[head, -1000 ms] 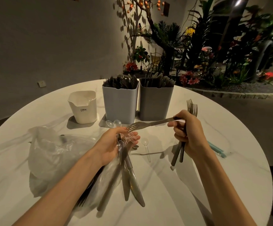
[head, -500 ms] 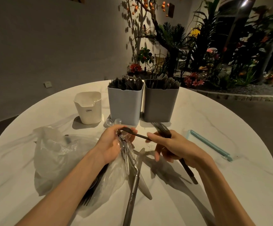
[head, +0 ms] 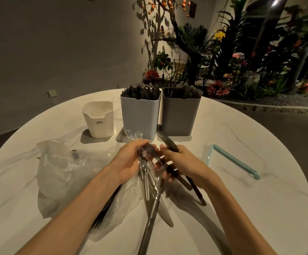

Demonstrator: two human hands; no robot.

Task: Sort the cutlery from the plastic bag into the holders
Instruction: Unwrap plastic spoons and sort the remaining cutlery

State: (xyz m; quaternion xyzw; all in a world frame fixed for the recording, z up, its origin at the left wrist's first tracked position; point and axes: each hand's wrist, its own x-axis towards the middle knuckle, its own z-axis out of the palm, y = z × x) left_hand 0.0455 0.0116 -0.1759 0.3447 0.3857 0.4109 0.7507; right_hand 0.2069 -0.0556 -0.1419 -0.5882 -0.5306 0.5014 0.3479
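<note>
Round white table (head: 241,208); left hand (head: 131,161) clutches mixed cutlery bundle (head: 149,183) as stock, right hand (head: 182,162) grips dark forks (head: 167,144), likely gathering matching pieces for light grey holder (head: 140,116).

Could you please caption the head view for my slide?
Both hands hold mixed cutlery before two full holders.

Both hands (head: 131,161) (head: 184,162) close together, fingers curled

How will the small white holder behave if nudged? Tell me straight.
The white holder looks empty, so probably light and apt to slide on the smooth table. Its squat, wide shape suggests it would rather skid than tip.
</note>
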